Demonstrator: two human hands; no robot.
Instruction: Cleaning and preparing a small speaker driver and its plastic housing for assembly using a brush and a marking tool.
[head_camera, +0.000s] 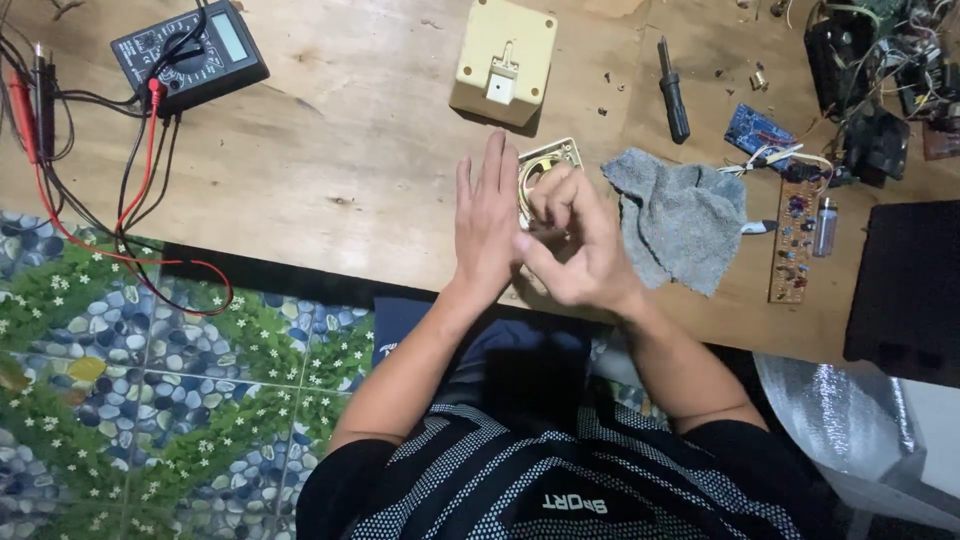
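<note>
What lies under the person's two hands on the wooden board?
Under the left hand and right hand sits a cream square frame with a round opening. Only its far corner shows; the rest, and anything pinched in the fingers, is covered.

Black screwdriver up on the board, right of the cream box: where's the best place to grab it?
Grip the screwdriver by its thick black handle, the end nearer you, coming from above. It lies flat with bare wood on both sides; the thin tip points away.

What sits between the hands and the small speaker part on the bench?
Nothing visible. Both hands, left hand and right hand, are already over the round speaker part, partly covering it. The grey cloth lies to the right, beside it.
</note>
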